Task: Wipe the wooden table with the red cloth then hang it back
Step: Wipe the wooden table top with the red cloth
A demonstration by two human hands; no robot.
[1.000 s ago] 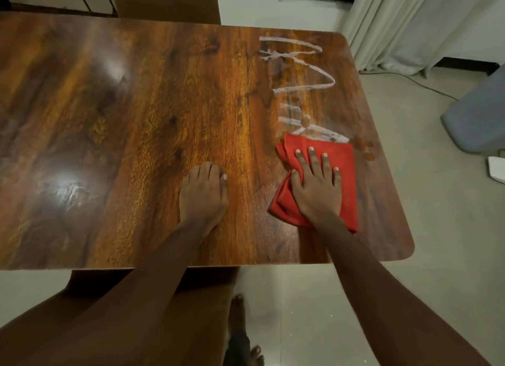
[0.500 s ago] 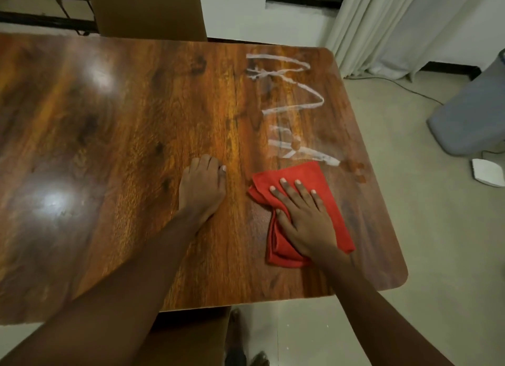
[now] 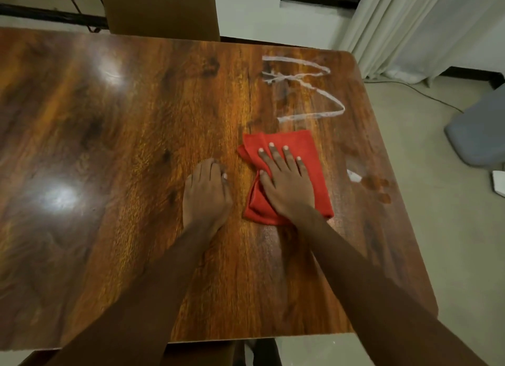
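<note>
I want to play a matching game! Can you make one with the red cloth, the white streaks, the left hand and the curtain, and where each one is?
Things:
1. red cloth
2. white streaks
3. left hand
4. curtain

Places:
A. flat on bare wood
B. beyond the table's far right corner
C. under the right hand
D. on the table, past the cloth

Pairs: 1-C, 2-D, 3-A, 4-B

Folded red cloth (image 3: 306,144) lies flat on wooden table (image 3: 123,147).

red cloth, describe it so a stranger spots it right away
On the wooden table, look toward its right side, just below the white zigzag streaks. The red cloth lies folded flat under the right hand, the only bright red thing there.
</note>
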